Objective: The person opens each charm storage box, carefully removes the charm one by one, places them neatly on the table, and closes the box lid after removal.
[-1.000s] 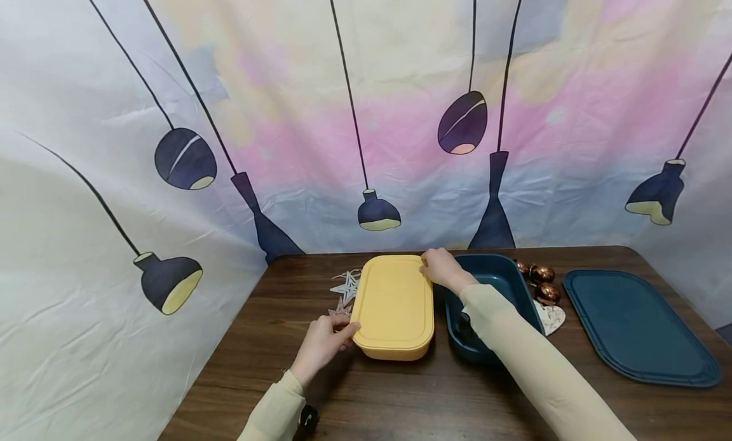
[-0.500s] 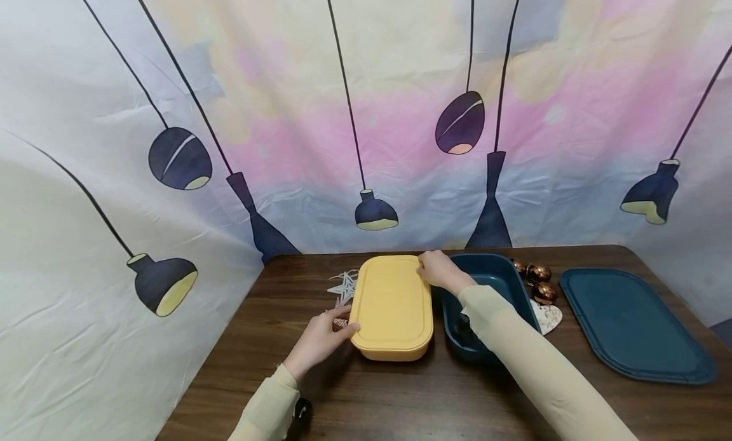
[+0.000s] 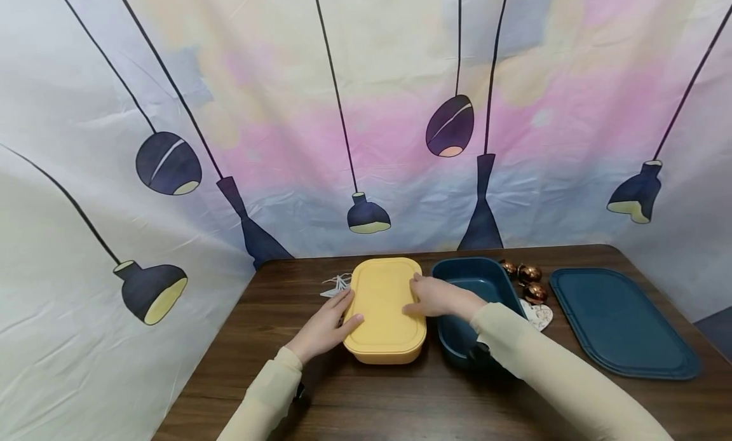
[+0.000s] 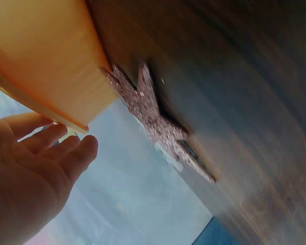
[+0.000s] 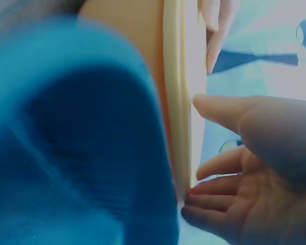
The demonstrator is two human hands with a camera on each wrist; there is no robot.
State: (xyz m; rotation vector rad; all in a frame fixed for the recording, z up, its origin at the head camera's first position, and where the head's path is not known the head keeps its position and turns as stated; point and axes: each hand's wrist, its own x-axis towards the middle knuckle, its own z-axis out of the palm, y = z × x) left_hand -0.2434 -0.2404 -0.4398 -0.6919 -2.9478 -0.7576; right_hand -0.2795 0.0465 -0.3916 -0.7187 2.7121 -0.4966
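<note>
A yellow lidded box (image 3: 384,311) stands on the table, its lid seated on top. My left hand (image 3: 321,330) lies at the near left edge, thumb on the lid and fingers along the rim. In the left wrist view those fingers (image 4: 81,158) look nearly straight. My right hand (image 3: 440,298) touches the lid's right side, with its thumb on the top face. The right wrist view shows the right fingers (image 5: 214,186) loosely bent against the lid's edge. Right beside the box is an open dark blue box (image 3: 476,288), under my right forearm.
A dark blue lid (image 3: 623,323) lies flat at the right. Several copper balls (image 3: 535,293) and a whitish heart (image 3: 539,314) sit beyond the blue box. Left of the yellow box are a white star (image 3: 336,287) and a pinkish glitter star (image 4: 150,109).
My right hand has moved from the lid's far right corner nearer along its right side, thumb now on top. My left hand has slid slightly farther along the left edge.
</note>
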